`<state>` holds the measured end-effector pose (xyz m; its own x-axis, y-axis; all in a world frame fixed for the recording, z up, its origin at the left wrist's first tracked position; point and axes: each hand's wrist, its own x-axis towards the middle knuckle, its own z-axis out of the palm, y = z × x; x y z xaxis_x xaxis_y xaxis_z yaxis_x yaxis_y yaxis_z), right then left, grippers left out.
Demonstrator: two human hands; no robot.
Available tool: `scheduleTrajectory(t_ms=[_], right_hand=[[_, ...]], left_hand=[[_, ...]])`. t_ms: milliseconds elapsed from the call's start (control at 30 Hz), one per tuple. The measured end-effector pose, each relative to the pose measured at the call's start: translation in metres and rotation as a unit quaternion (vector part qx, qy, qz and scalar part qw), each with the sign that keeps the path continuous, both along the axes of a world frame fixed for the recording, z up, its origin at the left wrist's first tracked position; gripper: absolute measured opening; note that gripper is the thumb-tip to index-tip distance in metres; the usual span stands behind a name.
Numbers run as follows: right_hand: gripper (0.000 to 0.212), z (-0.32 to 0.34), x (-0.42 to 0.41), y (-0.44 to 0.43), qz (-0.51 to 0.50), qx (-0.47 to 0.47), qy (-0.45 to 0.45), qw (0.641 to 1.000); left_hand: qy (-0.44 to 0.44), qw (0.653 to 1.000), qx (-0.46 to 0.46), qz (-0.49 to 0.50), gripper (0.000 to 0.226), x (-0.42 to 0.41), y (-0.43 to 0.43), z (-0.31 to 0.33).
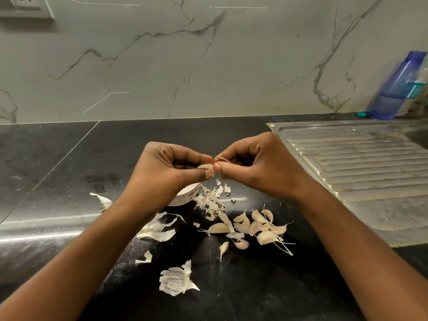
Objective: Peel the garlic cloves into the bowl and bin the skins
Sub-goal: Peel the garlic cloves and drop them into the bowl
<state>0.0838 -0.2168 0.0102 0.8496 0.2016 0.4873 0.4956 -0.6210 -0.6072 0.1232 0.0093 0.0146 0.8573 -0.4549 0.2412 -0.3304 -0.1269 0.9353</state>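
Head view, the only one. Both hands are raised over the counter point(69, 158), fingertips meeting in the middle.

The left hand point(166, 167) is curled round a garlic clove point(206, 167), which is pinched between thumb and forefinger. The right hand point(259, 165) is also curled, its thumb and forefinger nipping a pinkish skin curl point(221, 160) at the clove's right end.

The clove's long axis runs roughly sideways, from the left fingers toward the right ones. Only its pale middle shows, and I can't tell which end is the tip.

- **Bowl:** a small white bowl point(185, 196) sits directly under the grip, slightly left. It is mostly hidden by the left wrist and its contents aren't visible.
- **Small scraps:** small skin scraps point(212, 201) lie on the counter just below the grip, touching the bowl's right side.
- **Unpeeled cloves:** a loose pile of unpeeled cloves point(261, 228) sits below the grip and to its right, nearer the person. They lie flat and point in mixed directions, and some have thin tails.
- **Large husks:** bigger husk pieces point(176, 281) are well below the grip, closest to the person. More show beside the left forearm.
- **Draining board:** a steel draining board point(359, 163) is to the right of the grip, near the right hand.
- **Bottle:** a blue bottle point(396, 86) stands far right and beyond the grip, against the marble wall point(162, 66). It appears tilted in this wide lens.
- **Wall socket:** a wall socket point(25, 3) is far up and left.
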Motion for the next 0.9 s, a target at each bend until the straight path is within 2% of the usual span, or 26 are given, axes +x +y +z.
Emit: scheduleTrajectory(t_ms=[133, 300, 733, 900], right_hand=[[0.008, -0.0025, 0.0009, 0.0012, 0.001, -0.055, 0.002, 0.998], [0.01, -0.003, 0.001, 0.0032, -0.005, -0.086, -0.016, 0.996], [0.012, -0.0037, 0.0026, 0.0045, -0.003, -0.09, -0.053, 0.995], [0.012, -0.0056, 0.0035, 0.0032, 0.013, -0.06, -0.026, 0.998]], left_hand=[[-0.01, 1.0, 0.022, -0.003, 0.023, -0.0007, -0.0021, -0.0033], [-0.003, 1.0, 0.002, 0.002, 0.025, -0.0003, -0.0023, -0.0038], [0.008, 1.0, -0.007, -0.001, 0.025, -0.0014, -0.0017, -0.0015], [-0.008, 1.0, -0.002, 0.002, 0.026, -0.0017, -0.0021, -0.0026]])
